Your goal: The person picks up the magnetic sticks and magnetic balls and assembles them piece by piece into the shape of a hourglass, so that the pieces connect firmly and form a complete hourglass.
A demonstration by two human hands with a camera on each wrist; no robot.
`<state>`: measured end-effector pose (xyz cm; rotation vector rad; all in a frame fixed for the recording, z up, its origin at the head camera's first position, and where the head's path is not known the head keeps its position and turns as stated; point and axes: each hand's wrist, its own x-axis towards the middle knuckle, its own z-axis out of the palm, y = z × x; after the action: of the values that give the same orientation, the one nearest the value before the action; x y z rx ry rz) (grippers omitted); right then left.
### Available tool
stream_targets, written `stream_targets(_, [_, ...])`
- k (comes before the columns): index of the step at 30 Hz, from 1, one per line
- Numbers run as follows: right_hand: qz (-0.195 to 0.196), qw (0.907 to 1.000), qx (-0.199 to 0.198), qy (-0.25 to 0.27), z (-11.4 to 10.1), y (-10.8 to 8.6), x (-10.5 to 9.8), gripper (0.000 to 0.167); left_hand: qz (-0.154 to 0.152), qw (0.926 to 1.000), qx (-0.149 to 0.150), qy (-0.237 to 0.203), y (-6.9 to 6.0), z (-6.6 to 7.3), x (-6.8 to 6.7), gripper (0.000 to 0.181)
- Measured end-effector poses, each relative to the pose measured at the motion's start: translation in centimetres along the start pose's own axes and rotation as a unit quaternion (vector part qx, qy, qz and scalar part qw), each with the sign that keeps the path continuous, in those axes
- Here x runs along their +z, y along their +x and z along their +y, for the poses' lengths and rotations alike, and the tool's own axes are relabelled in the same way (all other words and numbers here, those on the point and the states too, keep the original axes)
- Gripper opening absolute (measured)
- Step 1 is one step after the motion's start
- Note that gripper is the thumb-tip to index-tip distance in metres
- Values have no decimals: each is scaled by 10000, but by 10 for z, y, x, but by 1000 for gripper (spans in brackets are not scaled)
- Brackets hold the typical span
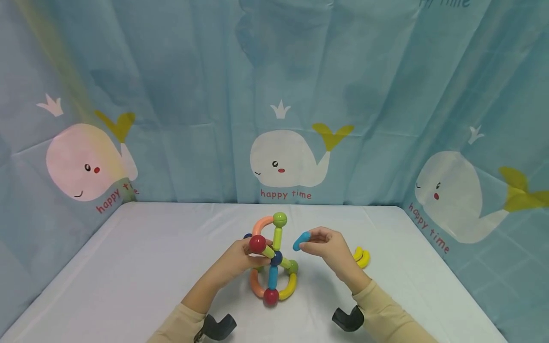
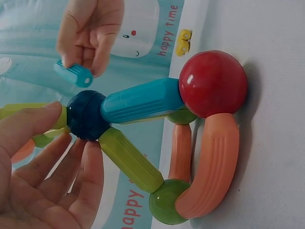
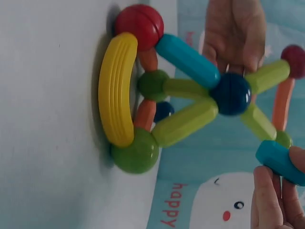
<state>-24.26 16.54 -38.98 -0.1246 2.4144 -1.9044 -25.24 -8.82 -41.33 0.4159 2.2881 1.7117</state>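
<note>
A magnetic stick-and-ball structure stands on the table, its curved sticks and balls making a ring at the base. Straight sticks meet at a dark blue ball above it. My left hand grips a light green stick beside that ball, thumb on one side. Higher up are a red ball, a green ball and an orange curved stick. To the right of the structure and apart from it, my right hand pinches a short blue stick between thumb and fingers.
Yellow curved sticks lie on the white table beyond the right forearm. A blue curtain with whale prints rises behind the table and along its sides. Black wrist mounts jut inward below both forearms.
</note>
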Motion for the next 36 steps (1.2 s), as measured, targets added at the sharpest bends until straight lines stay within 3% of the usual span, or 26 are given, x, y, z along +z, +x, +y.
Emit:
stream_targets(21, [-193, 9980, -546, -237, -7, -9, 32, 21, -6, 9999, 0, 119, -1, 0, 0, 41])
stream_targets(36, [-231, 9974, -630, -262, -6, -10, 37, 21, -86, 9999, 110, 72, 0, -2, -1, 41])
